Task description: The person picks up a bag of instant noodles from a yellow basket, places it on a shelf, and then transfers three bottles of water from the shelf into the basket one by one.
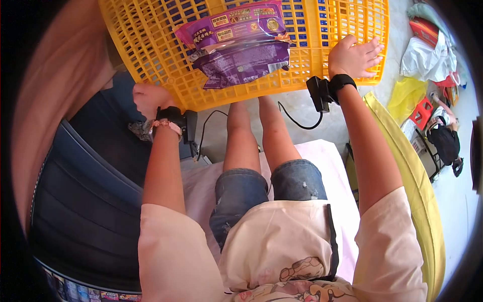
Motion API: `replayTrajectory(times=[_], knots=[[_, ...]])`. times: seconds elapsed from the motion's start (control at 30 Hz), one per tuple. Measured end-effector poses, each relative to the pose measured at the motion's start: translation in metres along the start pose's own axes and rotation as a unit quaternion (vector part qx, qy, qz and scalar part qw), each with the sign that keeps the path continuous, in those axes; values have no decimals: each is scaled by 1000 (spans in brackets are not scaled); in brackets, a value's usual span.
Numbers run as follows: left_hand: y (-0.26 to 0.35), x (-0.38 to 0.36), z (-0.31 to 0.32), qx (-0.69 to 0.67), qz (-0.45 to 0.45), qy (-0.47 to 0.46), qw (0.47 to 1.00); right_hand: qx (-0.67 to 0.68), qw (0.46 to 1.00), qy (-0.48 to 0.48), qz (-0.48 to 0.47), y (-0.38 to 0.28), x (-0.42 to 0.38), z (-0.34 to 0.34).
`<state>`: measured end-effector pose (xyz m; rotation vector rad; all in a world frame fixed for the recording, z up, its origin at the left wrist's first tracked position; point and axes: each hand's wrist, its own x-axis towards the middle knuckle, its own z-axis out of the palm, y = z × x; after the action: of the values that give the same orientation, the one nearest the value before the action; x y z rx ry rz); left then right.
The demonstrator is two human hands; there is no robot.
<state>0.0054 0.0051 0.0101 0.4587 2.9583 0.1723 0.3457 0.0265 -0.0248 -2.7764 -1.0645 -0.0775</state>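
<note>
A yellow plastic lattice crate (322, 35) lies in front of my knees. Purple snack packets (239, 45) lie inside it, one on top of another. My right hand (354, 55) rests flat on the crate's right part, fingers spread toward its edge. My left hand (150, 98) is curled at the crate's lower left corner, against its rim; I cannot tell whether it grips the rim. Both wrists carry black strapped devices.
I sit on a pink-covered seat (327, 156) with bare knees forward. A dark blue bin (95, 191) stands at my left, a yellow rim (417, 171) at my right. A black cable (299, 121) runs over the floor. Bags and a red stool (427, 108) lie at the far right.
</note>
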Motion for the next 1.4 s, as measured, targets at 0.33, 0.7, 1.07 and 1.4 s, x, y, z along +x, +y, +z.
replayTrajectory(times=[0.33,0.7,1.07,1.4], knots=[[-3,1,1,29,20,-8,999,17,1000,-14,12,-4,0,-6],[-5,5,5,36,38,18,998,5,1000,-11,13,-5,-1,-2],[-1,-1,-1,27,11,2,1000,-2,1000,-11,10,-3,-2,-3],[-7,5,5,45,5,20,999,-10,999,-30,18,-6,-3,-6]])
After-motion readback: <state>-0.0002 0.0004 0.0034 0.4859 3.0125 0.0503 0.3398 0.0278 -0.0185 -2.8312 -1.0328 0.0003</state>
